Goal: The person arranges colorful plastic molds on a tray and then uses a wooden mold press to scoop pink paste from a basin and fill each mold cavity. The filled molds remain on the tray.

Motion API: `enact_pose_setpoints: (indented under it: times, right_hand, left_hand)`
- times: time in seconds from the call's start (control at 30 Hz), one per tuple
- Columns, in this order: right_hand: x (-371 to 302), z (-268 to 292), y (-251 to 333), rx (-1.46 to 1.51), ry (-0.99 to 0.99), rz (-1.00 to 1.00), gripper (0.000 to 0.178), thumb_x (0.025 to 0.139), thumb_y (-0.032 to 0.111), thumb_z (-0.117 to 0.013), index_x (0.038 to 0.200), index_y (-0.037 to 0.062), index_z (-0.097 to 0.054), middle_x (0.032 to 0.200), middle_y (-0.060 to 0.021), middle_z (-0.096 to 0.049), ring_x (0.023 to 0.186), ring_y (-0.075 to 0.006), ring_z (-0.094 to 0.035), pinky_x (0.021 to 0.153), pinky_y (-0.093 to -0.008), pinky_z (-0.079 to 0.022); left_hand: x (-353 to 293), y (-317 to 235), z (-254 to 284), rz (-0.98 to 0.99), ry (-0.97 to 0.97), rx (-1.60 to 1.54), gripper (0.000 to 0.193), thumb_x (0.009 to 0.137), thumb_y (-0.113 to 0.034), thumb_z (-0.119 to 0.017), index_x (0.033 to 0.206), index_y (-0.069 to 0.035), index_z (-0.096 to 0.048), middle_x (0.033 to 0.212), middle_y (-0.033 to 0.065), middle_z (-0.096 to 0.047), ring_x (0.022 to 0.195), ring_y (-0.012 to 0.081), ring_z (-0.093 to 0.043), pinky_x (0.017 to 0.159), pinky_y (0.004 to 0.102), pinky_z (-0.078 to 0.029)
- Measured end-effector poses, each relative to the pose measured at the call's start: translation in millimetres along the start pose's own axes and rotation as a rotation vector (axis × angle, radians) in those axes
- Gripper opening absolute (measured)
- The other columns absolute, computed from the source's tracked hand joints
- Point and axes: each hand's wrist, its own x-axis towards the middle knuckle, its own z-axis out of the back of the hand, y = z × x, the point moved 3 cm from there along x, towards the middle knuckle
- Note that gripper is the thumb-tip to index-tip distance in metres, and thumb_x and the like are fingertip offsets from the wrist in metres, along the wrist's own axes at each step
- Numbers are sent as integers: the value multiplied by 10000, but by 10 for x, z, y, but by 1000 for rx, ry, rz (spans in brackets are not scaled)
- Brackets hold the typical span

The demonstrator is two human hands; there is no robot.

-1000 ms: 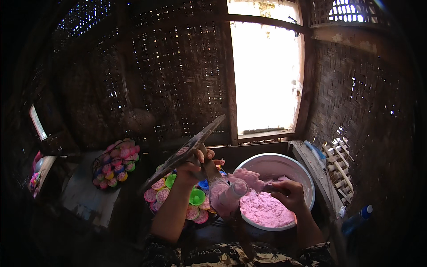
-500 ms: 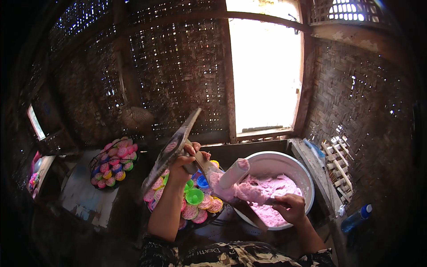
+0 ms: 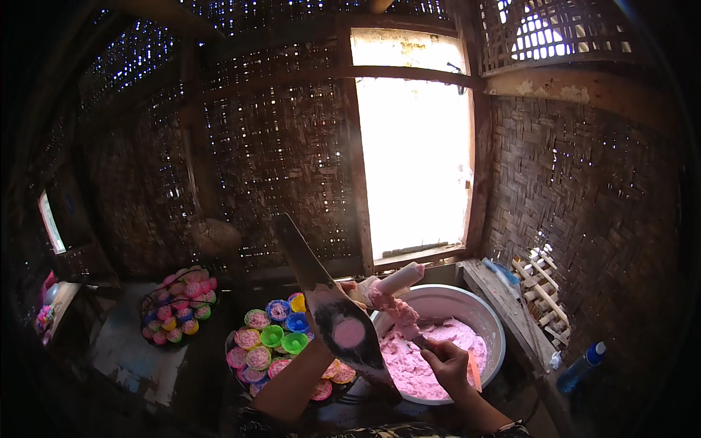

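My left hand (image 3: pixel 348 287), largely behind the wood, is closed round a wooden hand press. One dark, long press board (image 3: pixel 321 281) tilts over the table with a round pink patch in its wide middle. Beyond it a pale cylinder (image 3: pixel 403 277) of the press points up and right, smeared with pink dough. My right hand (image 3: pixel 447 363) grips the dark handle of a dough-covered utensil; its head is hidden under a pink dough lump (image 3: pixel 401 317) touching the press. Below is a white basin (image 3: pixel 497 350) of pink dough (image 3: pixel 409 372).
Left of the press, coloured cups (image 3: pixel 272 336) lie on a tray, several holding pink strands. A similar heap (image 3: pixel 182 306) sits farther left. An orange strip (image 3: pixel 475 370) leans in the basin. A blue-capped bottle (image 3: pixel 582 367) stands right, past a wooden ledge (image 3: pixel 504 306).
The press has turned so its board's broad face with the pink patch shows. The cylinder leans further right. My right hand has shifted left, bringing dough against the press. The head view has shifted.
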Motion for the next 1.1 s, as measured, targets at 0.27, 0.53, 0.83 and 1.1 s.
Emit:
enact_pose_setpoints:
  times: [0.27, 0.53, 0.83, 1.1]
  right_hand:
    - [136, 578, -119, -563, -22, 30, 273, 702, 260, -753, 895, 75, -698, 772, -123, -682, 685, -243, -673, 653, -331, -518]
    - [220, 45, 282, 560, 689, -229, 883, 823, 664, -436, 1359, -33, -353, 1167, -172, -589, 1054, -249, -572, 871, -379, -468]
    - [-115, -814, 1236, 968, 1224, -419, 875, 691, 672, -632, 1198, -2, -399, 973, -185, -601, 395, -102, -451, 336, -195, -349]
    - [262, -1005, 1618, 454, 889, 41, 946, 750, -33, -602, 1471, 117, -8, 1328, -201, -387, 686, -207, -614, 603, -328, -518]
  left_hand:
    - [180, -523, 580, -73, -320, -82, 138, 836, -53, -582, 957, -17, -525, 811, 48, -502, 907, 221, -566, 718, 317, -504]
    - [305, -1124, 394, 15, -105, -487, 201, 692, 22, -693, 840, -53, -579, 1003, 78, -431, 1003, 314, -572, 849, 489, -487]
    - [26, -1456, 452, 36, 16, 238, 843, 666, -206, -808, 1368, -97, -354, 1455, 114, -268, 1310, 193, -327, 1044, 360, -326]
    - [-404, -1767, 563, 409, 196, 928, 474, 638, -317, -787, 1040, -105, -653, 1144, 75, -620, 1036, 203, -604, 944, 345, -411]
